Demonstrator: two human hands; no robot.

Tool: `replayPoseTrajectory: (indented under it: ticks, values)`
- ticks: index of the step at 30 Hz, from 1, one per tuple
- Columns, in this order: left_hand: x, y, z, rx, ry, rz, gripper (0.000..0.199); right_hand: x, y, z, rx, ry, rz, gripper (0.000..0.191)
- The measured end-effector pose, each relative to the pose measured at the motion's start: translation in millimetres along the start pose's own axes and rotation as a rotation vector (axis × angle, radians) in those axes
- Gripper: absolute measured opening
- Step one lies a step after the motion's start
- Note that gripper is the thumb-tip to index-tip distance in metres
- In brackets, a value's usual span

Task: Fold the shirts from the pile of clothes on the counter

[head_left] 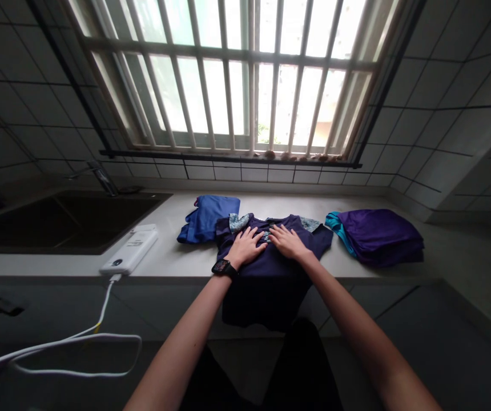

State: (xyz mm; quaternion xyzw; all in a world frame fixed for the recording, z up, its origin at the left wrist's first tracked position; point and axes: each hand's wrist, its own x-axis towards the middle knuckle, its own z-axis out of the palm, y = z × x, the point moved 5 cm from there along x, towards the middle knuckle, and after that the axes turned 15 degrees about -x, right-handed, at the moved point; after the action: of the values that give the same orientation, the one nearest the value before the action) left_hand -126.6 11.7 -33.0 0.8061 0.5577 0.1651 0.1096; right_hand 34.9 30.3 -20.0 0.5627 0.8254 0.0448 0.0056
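Both hands rest flat on a dark navy shirt (271, 260) spread on the countertop (164, 260), its lower part hanging over the front edge. My left hand (245, 246) lies palm down on the shirt's left side, with a black smartwatch (224, 268) on that wrist. My right hand (287, 241) lies palm down close beside it, fingers spread. Patterned fabric (239, 222) shows at the shirt's top edge. To the left sits a folded blue garment (206, 220). A folded purple garment stack (378, 238) with a teal edge lies to the right.
A white power bank (129, 249) lies on the counter, its white cable (100, 314) trailing over the front edge. A dark sink (65, 222) with a metal faucet (102, 177) is at the left. A barred window (228, 74) and tiled walls rise behind.
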Motion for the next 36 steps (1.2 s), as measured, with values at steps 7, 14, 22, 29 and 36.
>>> replayPoseTrajectory:
  ticks: [7,14,22,29,36]
  values:
    - [2.2,-4.0,-0.2,-0.065,0.059,-0.001,0.050,-2.0,2.5,19.7,0.038,-0.044,0.054,0.063]
    - [2.9,-5.5,-4.8,-0.065,0.125,-0.078,0.065,1.5,64.8,-10.1,0.045,0.052,0.281,0.052]
    - [5.9,-6.3,-2.3,-0.052,0.093,-0.071,0.060,-50.0,164.7,-5.2,-0.007,-0.096,0.642,0.033]
    - [5.2,-9.1,-1.8,-0.051,0.101,-0.072,0.058,-42.9,154.5,-28.3,-0.173,0.031,0.710,0.049]
    - [5.8,-9.2,-1.0,-0.088,0.116,-0.031,0.056,-29.1,101.8,-33.4,-0.216,0.084,0.535,0.047]
